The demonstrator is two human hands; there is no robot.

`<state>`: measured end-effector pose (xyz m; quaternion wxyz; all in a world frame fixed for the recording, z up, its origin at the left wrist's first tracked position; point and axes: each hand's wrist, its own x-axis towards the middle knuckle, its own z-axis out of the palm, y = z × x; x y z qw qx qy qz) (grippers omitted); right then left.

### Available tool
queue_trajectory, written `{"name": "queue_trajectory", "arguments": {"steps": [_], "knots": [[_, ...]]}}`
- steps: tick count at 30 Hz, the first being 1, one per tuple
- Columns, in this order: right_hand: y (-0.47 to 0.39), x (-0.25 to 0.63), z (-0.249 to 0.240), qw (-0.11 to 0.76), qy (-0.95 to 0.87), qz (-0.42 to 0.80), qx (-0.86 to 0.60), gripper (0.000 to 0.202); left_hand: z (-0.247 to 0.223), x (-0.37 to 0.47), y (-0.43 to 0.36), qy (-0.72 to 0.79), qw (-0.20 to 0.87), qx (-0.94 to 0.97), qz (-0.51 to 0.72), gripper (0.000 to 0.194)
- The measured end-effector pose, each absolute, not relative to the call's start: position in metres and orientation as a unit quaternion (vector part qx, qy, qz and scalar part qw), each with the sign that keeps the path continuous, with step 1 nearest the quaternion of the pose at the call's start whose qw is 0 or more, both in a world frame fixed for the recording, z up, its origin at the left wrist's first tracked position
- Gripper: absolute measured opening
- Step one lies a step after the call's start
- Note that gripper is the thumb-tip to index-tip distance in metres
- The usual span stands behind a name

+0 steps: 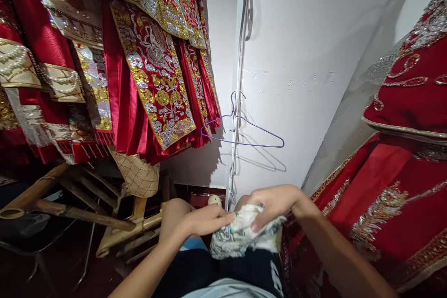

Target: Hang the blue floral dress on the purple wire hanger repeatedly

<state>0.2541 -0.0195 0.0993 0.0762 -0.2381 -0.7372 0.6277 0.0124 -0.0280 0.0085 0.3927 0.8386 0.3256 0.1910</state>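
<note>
A crumpled white cloth (226, 244) with a green and blue pattern lies bunched over my lap, above dark shorts. From the left, my left hand (211, 220) has its fingertips closed on the cloth's upper edge. My right hand (275, 200) bends down over the other side, thumb and fingers gripping the fabric. Slight blur and the folds hide some of the fingertips. Ahead of both hands, a thin purple wire hanger (244, 144) hangs bare from a narrow metal strip (240, 51) on the white wall.
Red embroidered garments with gold and silver (157, 70) hang at the left. Below them stands a bamboo frame (84, 214). Close on my right, a red beaded garment (408, 186) fills the side. A small round pale object (214, 200) sits near the wall's base.
</note>
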Motion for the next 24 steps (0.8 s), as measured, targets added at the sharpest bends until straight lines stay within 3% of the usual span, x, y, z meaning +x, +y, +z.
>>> {"name": "queue_trajectory", "arguments": {"steps": [3, 7, 10, 12, 15, 18, 24], "knots": [[-0.005, 0.265, 0.127, 0.122, -0.815, 0.488, -0.287, 0.013, 0.012, -0.025, -0.018, 0.417, 0.265, 0.836, 0.239, 0.045], [0.018, 0.259, 0.144, 0.446, -0.769, 0.317, -0.331, 0.016, 0.04, -0.066, 0.016, 0.489, 0.129, 0.828, 0.242, 0.022], [0.052, 0.255, 0.134, 0.548, -0.708, 0.233, -0.379, 0.038, 0.062, -0.075, 0.042, 0.496, 0.069, 0.822, 0.271, 0.021], [0.081, 0.256, 0.121, 0.546, -0.682, 0.201, -0.444, 0.046, 0.073, -0.073, 0.053, 0.506, 0.043, 0.805, 0.306, 0.028], [0.116, 0.265, 0.099, 0.484, -0.68, 0.19, -0.517, 0.032, 0.08, -0.067, 0.065, 0.517, 0.017, 0.791, 0.327, 0.037], [0.122, 0.274, 0.086, 0.456, -0.7, 0.182, -0.518, 0.018, 0.08, -0.068, 0.072, 0.539, -0.002, 0.786, 0.302, 0.036], [0.096, 0.29, 0.095, 0.488, -0.685, 0.138, -0.523, 0.023, 0.079, -0.073, 0.08, 0.565, -0.031, 0.767, 0.302, 0.027]]}}
